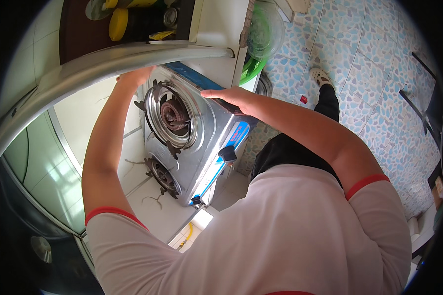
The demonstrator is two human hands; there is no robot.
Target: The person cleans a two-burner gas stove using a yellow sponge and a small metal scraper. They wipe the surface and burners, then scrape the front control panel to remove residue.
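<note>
A two-burner steel gas stove (203, 129) stands at an angle on the white counter in front of me, with black knobs along its front. My right hand (230, 96) grips the stove's right side edge near the front corner, one digit lying along the top and the others hidden below. At the stove's far back corner is my left hand (138, 75), partly covered by the metal rim of the range hood (122, 59), so its fingers and any grip do not show. The large burner (173, 116) lies between my arms; the smaller burner (164, 177) is nearer the left forearm.
A dark shelf at the top holds a yellow-lidded jar (119, 24). Green and clear plastic basins (262, 37) stand beyond the counter. On the tiled floor (354, 73) lies a small red object (304, 99). A yellow hose (187, 236) shows below the counter.
</note>
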